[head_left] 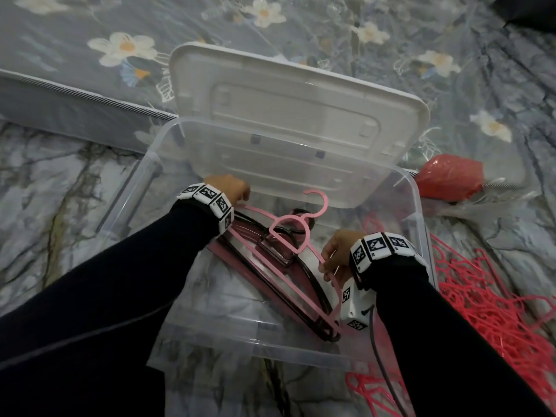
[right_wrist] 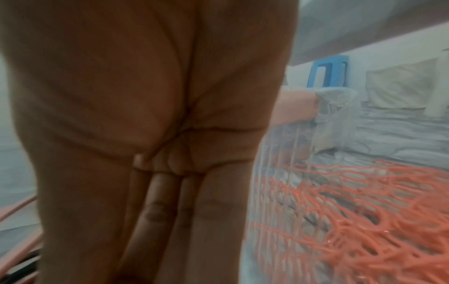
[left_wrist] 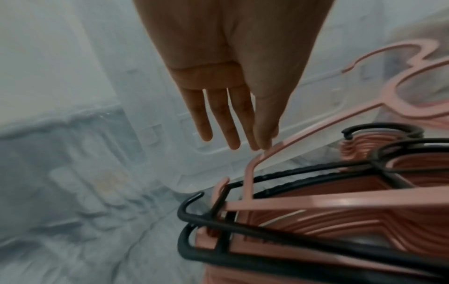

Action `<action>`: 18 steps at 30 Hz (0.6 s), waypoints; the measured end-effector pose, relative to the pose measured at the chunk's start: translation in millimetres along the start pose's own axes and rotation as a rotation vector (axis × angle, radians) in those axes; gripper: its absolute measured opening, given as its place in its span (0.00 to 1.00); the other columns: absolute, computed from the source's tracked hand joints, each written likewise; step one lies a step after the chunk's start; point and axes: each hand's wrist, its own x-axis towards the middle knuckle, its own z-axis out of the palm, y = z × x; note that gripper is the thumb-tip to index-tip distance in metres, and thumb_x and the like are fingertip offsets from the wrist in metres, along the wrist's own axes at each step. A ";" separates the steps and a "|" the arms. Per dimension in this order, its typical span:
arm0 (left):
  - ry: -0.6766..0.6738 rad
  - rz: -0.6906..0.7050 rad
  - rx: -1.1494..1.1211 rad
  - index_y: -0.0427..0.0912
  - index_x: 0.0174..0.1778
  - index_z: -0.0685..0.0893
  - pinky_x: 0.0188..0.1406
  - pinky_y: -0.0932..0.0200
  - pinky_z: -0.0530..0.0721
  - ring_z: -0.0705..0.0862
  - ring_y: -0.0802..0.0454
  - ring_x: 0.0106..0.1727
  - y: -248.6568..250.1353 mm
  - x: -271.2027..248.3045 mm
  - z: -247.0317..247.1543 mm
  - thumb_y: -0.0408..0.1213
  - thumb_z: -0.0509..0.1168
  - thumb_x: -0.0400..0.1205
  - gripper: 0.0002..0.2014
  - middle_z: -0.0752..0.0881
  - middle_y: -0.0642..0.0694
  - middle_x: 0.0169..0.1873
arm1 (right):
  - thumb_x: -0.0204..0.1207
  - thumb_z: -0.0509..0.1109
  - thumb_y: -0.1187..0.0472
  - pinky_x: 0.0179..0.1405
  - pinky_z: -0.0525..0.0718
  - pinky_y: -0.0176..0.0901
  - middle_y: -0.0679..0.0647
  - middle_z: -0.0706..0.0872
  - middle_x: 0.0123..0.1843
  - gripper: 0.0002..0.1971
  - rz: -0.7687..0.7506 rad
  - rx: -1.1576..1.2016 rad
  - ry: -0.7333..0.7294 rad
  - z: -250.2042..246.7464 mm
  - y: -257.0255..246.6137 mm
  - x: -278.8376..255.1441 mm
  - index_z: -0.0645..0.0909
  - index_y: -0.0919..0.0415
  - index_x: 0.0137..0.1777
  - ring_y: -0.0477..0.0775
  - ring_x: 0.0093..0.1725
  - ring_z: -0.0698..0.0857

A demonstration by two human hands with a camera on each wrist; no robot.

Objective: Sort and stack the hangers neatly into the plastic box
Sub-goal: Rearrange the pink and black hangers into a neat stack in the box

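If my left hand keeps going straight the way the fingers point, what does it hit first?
Probably the white lid leaning behind the box. The left hand points at it with straight fingers, fingertips touching the pink hanger. Depth is unclear.

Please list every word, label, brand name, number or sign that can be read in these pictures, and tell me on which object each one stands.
There is no readable text in any view.
Wrist bands: only black-and-white square marker patterns, no letters or numbers.
Lid of the plastic box: moulded ridges only, no brand visible.
Pink hanger: no marking visible.
Red bag: no print visible.
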 end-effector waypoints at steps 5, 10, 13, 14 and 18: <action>-0.051 -0.230 -0.071 0.39 0.65 0.81 0.65 0.48 0.78 0.82 0.39 0.64 -28.6 -6.4 25.2 0.35 0.70 0.77 0.19 0.83 0.36 0.63 | 0.56 0.83 0.58 0.42 0.90 0.55 0.64 0.91 0.40 0.14 0.046 0.013 -0.026 -1.0 10.1 0.9 0.89 0.65 0.39 0.62 0.37 0.91; -0.056 -0.351 -0.242 0.38 0.64 0.85 0.66 0.55 0.74 0.81 0.39 0.65 -46.3 -5.8 28.8 0.33 0.67 0.81 0.15 0.84 0.37 0.64 | 0.67 0.76 0.71 0.30 0.90 0.49 0.61 0.89 0.29 0.04 0.102 -0.106 0.181 -0.5 -0.7 -6.0 0.86 0.65 0.33 0.54 0.25 0.89; -0.057 -0.312 -0.260 0.40 0.63 0.86 0.69 0.56 0.74 0.82 0.43 0.66 -47.0 -6.8 27.8 0.31 0.68 0.80 0.15 0.85 0.40 0.63 | 0.66 0.76 0.68 0.36 0.86 0.41 0.55 0.89 0.38 0.09 0.107 -0.304 0.289 7.5 -11.1 -9.1 0.83 0.55 0.43 0.53 0.37 0.90; -0.067 -0.313 -0.248 0.40 0.62 0.86 0.68 0.56 0.74 0.82 0.43 0.66 -46.8 -7.6 28.8 0.33 0.69 0.80 0.15 0.85 0.40 0.63 | 0.65 0.76 0.66 0.41 0.83 0.40 0.53 0.89 0.43 0.10 0.120 -0.404 0.321 10.2 -15.2 -10.5 0.81 0.51 0.41 0.55 0.44 0.90; 0.033 -0.348 -0.179 0.36 0.58 0.87 0.63 0.51 0.79 0.83 0.38 0.61 -41.8 -11.6 36.9 0.38 0.67 0.80 0.14 0.86 0.34 0.58 | 0.63 0.75 0.66 0.43 0.75 0.37 0.53 0.89 0.46 0.16 0.163 -0.478 0.384 15.4 -20.0 -5.7 0.74 0.47 0.26 0.57 0.50 0.87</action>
